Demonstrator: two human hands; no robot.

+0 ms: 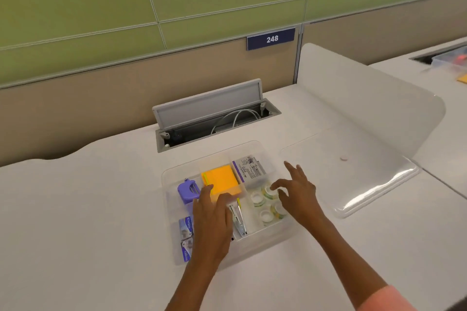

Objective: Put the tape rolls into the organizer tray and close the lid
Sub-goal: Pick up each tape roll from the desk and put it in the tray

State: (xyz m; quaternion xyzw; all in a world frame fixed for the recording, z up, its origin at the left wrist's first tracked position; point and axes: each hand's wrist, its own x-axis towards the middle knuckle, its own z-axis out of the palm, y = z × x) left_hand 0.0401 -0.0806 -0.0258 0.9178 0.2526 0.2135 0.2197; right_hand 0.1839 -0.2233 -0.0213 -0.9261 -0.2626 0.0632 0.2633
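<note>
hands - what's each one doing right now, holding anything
Left hand: open, flat on the tray, holding nothing.
Right hand: open, fingers spread above the tape rolls, holding nothing.

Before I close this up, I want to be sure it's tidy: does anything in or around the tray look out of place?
Nothing is spilled or damaged. The tape rolls sit together in one compartment of the organizer tray. The clear lid still lies off to the right on the desk. Behind the tray, the cable hatch stands open.

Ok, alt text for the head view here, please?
Two bare hands hover over an open clear tray on a white desk: the right hand over tape rolls in its right compartment, the left hand over the middle. The clear lid lies on the desk to the right.
</note>
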